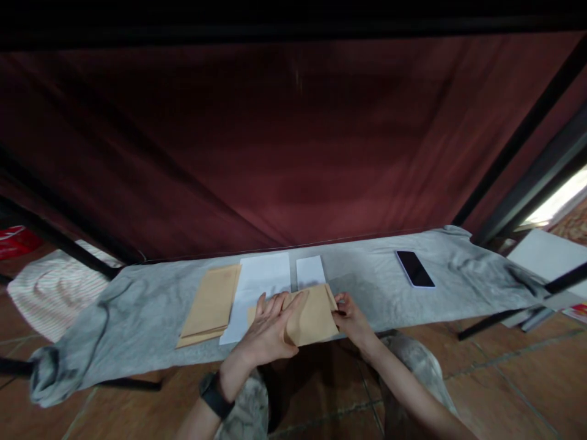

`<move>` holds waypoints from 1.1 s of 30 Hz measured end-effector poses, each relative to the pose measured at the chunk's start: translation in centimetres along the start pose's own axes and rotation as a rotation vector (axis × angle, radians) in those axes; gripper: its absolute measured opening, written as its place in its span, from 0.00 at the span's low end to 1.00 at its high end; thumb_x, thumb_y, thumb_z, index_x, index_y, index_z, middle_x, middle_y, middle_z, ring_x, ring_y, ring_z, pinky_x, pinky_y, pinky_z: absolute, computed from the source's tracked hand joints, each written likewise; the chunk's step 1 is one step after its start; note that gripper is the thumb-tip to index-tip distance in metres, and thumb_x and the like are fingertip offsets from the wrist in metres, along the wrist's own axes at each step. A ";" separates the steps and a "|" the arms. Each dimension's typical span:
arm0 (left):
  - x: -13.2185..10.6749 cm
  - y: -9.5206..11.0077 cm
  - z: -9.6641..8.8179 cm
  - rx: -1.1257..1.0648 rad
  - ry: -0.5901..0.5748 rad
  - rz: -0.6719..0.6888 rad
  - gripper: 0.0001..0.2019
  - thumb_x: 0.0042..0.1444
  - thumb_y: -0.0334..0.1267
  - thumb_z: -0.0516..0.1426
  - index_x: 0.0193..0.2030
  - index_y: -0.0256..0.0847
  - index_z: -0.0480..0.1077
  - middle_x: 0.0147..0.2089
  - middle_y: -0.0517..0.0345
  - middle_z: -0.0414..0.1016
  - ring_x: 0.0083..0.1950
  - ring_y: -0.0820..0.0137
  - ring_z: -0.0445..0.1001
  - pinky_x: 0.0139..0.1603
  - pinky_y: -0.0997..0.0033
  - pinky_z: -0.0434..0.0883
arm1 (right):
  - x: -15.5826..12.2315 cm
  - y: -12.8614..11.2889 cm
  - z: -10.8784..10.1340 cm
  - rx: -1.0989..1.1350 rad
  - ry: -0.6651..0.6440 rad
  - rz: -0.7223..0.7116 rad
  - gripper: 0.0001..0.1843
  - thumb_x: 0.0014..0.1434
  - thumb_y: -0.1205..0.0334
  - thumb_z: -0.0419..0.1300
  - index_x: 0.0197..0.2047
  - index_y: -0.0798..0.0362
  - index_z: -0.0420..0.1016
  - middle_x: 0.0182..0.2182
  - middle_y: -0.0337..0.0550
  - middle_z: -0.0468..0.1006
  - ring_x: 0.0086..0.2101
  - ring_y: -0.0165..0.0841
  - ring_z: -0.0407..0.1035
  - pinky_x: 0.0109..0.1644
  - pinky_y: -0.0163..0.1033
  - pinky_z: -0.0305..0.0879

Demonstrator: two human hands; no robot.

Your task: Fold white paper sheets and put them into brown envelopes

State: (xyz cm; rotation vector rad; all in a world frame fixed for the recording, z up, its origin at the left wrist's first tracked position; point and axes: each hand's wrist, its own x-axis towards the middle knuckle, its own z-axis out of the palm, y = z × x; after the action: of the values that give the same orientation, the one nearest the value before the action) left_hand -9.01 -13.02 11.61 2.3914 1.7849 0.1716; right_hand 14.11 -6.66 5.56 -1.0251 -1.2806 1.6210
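A brown paper envelope (312, 321) is held between both hands at the front edge of the cloth-covered bench. My left hand (270, 327), with a black watch on its wrist, grips the envelope's left part, fingers over it. At the envelope's right end, my right hand (347, 315) has its fingers closed around the edge; its fingertips are partly hidden. Beyond the envelope lies a small folded white paper (310, 270). To the left, white sheets (263, 275) lie flat, partly under my left hand. Farther left is a stack of brown envelopes (211, 299).
A phone (415, 269) with a dark screen lies on the grey cloth (367, 269) to the right. A dark red fabric (293, 153) hangs behind the bench. Black metal bars (523, 134) stand at both sides. Striped cloth (50, 293) is at the left.
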 end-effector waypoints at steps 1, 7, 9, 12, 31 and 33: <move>0.7 -0.6 -0.2 0.007 0.002 -0.003 0.57 0.42 0.44 0.66 0.77 0.52 0.41 0.72 0.45 0.57 0.74 0.48 0.53 0.74 0.35 0.38 | 0.8 0.4 0.0 -0.022 0.023 -0.034 0.22 0.49 0.50 0.63 0.39 0.45 0.55 0.29 0.31 0.73 0.24 0.30 0.68 0.27 0.33 0.60; 4.4 -3.9 0.6 0.031 0.042 -0.010 0.56 0.42 0.39 0.65 0.77 0.51 0.41 0.73 0.44 0.54 0.76 0.47 0.49 0.74 0.35 0.37 | 4.8 1.3 -0.5 -0.626 0.151 -0.355 0.05 0.58 0.62 0.56 0.39 0.47 0.63 0.32 0.36 0.70 0.33 0.33 0.68 0.37 0.37 0.62; 5.1 -4.6 1.4 0.027 0.054 -0.020 0.56 0.42 0.37 0.65 0.77 0.50 0.41 0.73 0.43 0.54 0.75 0.47 0.50 0.74 0.35 0.38 | 5.8 1.3 -0.8 -0.901 0.232 -0.448 0.07 0.57 0.66 0.57 0.41 0.49 0.66 0.36 0.41 0.73 0.37 0.37 0.69 0.42 0.40 0.63; 5.5 -5.2 2.9 0.015 0.071 -0.047 0.56 0.42 0.35 0.64 0.77 0.50 0.40 0.73 0.42 0.54 0.75 0.47 0.52 0.74 0.36 0.39 | 6.7 0.9 -0.9 -1.134 0.221 -0.495 0.05 0.60 0.68 0.58 0.41 0.51 0.68 0.36 0.43 0.76 0.38 0.38 0.71 0.44 0.42 0.61; 4.6 -6.3 6.3 -0.159 -0.038 -0.078 0.58 0.44 0.38 0.66 0.77 0.53 0.37 0.76 0.46 0.49 0.78 0.51 0.45 0.75 0.38 0.40 | 8.1 2.1 -0.7 -1.187 -0.132 -0.039 0.10 0.63 0.65 0.56 0.36 0.47 0.79 0.32 0.42 0.84 0.32 0.36 0.76 0.34 0.37 0.58; 4.7 -6.1 6.4 -0.171 -0.061 -0.065 0.57 0.45 0.38 0.66 0.77 0.53 0.37 0.76 0.47 0.50 0.78 0.52 0.46 0.76 0.39 0.39 | 8.5 2.8 -1.0 -1.034 -0.190 -0.044 0.14 0.60 0.69 0.54 0.35 0.48 0.81 0.35 0.43 0.84 0.36 0.36 0.77 0.37 0.36 0.62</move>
State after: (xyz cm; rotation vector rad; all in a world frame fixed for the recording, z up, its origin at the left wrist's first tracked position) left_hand -12.26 -7.18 4.17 2.1952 1.7425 0.2302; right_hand 11.85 1.16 1.70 -1.4121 -2.3444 0.9764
